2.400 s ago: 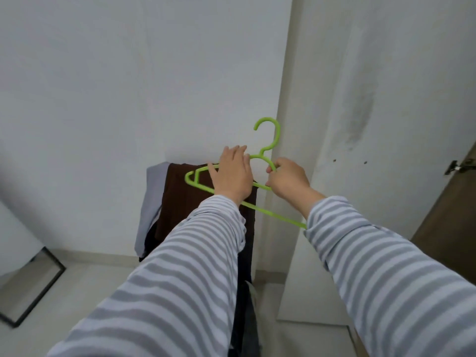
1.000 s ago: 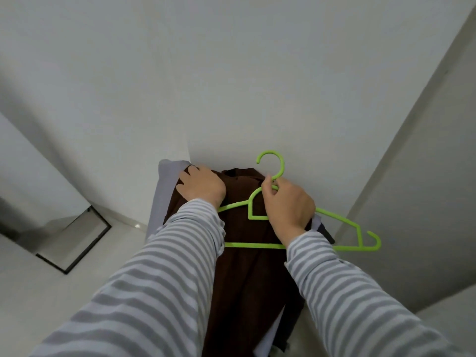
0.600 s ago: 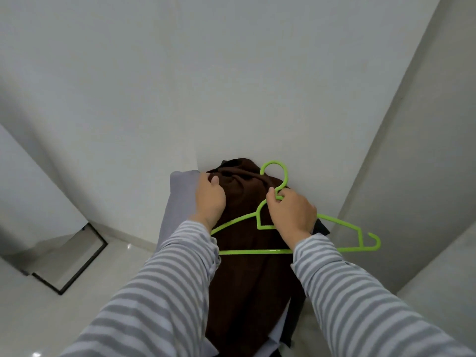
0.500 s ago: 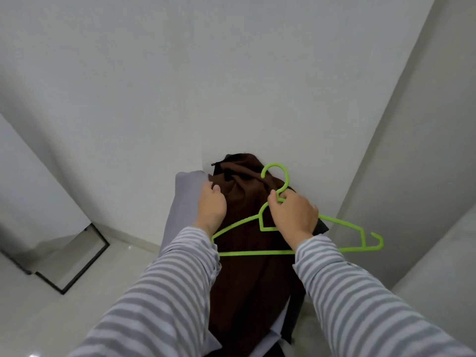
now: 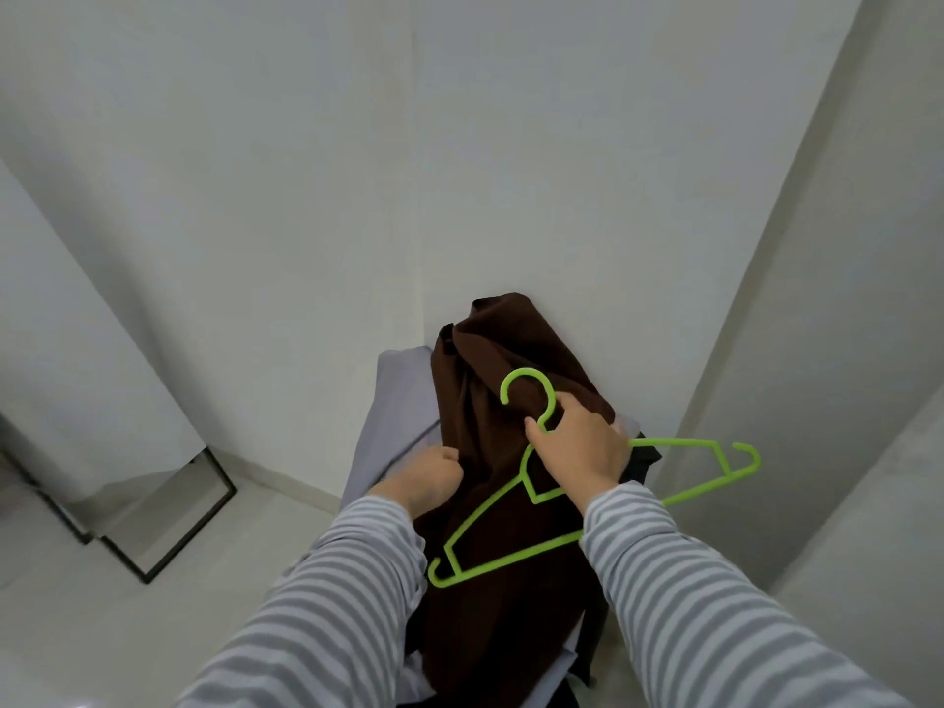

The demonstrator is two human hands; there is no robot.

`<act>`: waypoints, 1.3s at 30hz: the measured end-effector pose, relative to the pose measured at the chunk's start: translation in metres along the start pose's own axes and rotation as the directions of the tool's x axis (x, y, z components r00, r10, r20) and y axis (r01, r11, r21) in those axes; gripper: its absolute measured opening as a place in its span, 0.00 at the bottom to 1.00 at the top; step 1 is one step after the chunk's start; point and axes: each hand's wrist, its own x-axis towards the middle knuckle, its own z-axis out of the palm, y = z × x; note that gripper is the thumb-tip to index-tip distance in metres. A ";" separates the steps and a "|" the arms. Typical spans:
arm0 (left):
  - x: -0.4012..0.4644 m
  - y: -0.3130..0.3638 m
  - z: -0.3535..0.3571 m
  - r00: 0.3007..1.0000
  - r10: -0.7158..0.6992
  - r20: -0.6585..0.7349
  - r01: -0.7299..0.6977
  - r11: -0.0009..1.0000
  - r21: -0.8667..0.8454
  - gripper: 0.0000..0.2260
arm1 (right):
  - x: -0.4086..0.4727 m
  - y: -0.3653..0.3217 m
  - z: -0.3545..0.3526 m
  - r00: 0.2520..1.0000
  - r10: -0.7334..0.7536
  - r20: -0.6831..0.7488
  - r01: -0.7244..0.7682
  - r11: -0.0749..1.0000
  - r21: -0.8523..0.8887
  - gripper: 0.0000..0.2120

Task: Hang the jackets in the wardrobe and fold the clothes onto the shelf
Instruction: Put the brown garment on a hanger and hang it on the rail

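Note:
A dark brown garment rises bunched against the white wall corner, draped over a pile with a pale lilac cloth at its left. My left hand is clenched on the brown fabric at its left edge. My right hand grips a bright green plastic hanger just below its hook, and the hanger lies tilted across the front of the brown garment, left end low. A bit of black cloth shows behind my right hand.
White walls meet in a corner directly behind the clothes. A black-framed mirror or panel leans on the pale floor at the lower left. A grey-white upright panel stands at the right.
My left hand slid down from the top of the brown garment and bunched its left edge, lifting the fabric higher. The hanger tilted, its left end dropping.

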 end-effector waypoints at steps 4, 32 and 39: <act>0.001 0.008 -0.001 0.995 0.035 -0.092 -0.024 0.993 0.116 0.14 | 0.003 0.004 0.011 1.000 0.016 0.020 -0.015 0.999 -0.042 0.13; -0.032 0.060 0.003 0.990 0.138 0.034 -0.135 0.988 -0.072 0.20 | -0.009 0.010 -0.037 0.997 0.064 0.038 -0.067 0.994 0.088 0.22; -0.030 0.056 -0.003 0.997 0.046 -0.068 -0.049 0.998 -0.047 0.14 | -0.016 0.011 -0.022 0.994 0.085 0.071 -0.089 0.995 0.053 0.15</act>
